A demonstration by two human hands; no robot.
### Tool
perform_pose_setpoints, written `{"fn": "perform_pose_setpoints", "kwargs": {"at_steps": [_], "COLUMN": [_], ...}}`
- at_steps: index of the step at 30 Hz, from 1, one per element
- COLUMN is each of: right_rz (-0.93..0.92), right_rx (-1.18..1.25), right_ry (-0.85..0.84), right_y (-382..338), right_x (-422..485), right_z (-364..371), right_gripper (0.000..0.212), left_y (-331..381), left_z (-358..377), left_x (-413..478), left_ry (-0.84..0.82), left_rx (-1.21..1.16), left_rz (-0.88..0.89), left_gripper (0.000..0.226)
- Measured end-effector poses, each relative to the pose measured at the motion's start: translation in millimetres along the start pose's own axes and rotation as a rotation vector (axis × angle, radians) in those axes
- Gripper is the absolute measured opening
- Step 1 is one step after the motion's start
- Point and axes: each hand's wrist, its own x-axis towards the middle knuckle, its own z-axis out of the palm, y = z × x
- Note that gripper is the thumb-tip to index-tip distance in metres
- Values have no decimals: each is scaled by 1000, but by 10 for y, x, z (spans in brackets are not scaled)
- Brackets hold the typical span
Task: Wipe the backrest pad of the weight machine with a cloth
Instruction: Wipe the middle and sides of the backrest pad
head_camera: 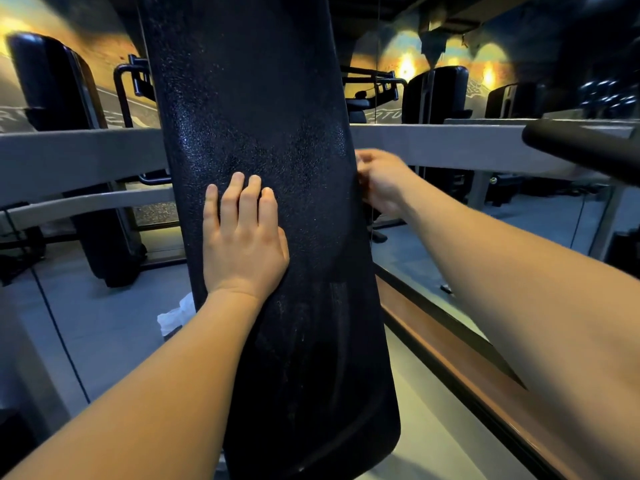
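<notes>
Gym floor (110, 341); one pad (263, 98), two hands (244, 237) (384, 183)

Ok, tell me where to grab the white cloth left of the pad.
Best pinch the white cloth by its raised, crumpled folds, coming from the left and above: the backrest pad covers its right part, and the left hand, flat on the pad, is nearest.
</notes>
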Motion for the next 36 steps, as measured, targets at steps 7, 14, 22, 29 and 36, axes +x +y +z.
{"fn": "perform_pose_setpoints", "kwargs": {"at_steps": [7,14,22,29,36], "right_rz": [-167,-283,-340,-289,-280], "right_rx": [28,-125,-249,-340,-243], "right_ry": [101,120,145,77,147], "right_y": [115,137,216,724,665], "right_x": [-102,-200,-410,-873,-493], "right_z": [52,-97,-32,-250,-141], "right_gripper": [21,16,22,17,25], "left_y": [8,19,25,50,72], "left_z": [-8,11,-16,14,9], "left_x": [0,5,-2,-5,-12], "left_ry": [-8,11,-5,14,-7], "left_rx": [7,22,19,42,53], "left_rz": [5,1,-5,-15,-26], "left_gripper": [48,47,46,45,46]}}
